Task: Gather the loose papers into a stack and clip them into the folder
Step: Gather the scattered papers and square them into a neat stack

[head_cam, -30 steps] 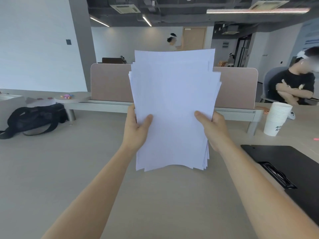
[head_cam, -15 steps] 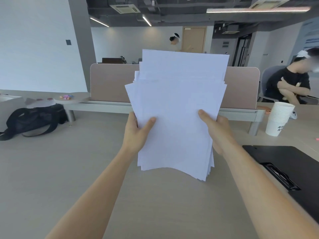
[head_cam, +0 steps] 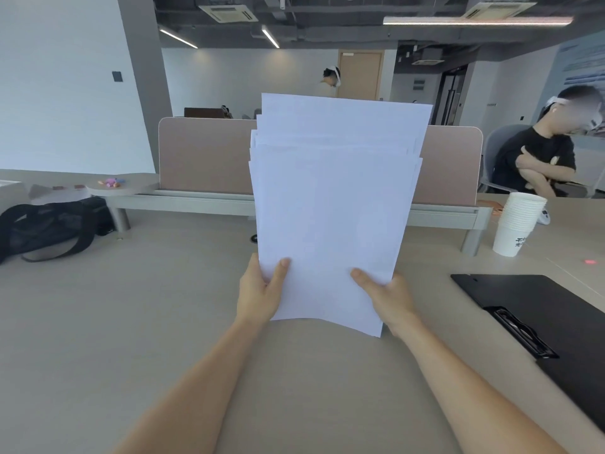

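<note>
A stack of white papers [head_cam: 330, 204] stands upright above the beige table, its top edges stepped and uneven. My left hand [head_cam: 260, 291] grips the lower left edge, thumb on the front sheet. My right hand [head_cam: 388, 296] grips the lower right edge the same way. The black folder [head_cam: 553, 309] lies open and flat on the table to the right, with its metal clip [head_cam: 519, 330] near its front left edge. The stack's bottom edge hangs just above the tabletop.
A stack of white paper cups [head_cam: 517, 222] stands at the right behind the folder. A black bag [head_cam: 49, 226] lies at the far left. A pink desk divider [head_cam: 203, 155] runs across the back. A seated person [head_cam: 543, 152] is at the far right.
Both hands have slid down toward the bottom corners of the stack. The sheets have straightened and sit more squarely, with the lower edges closer together.
</note>
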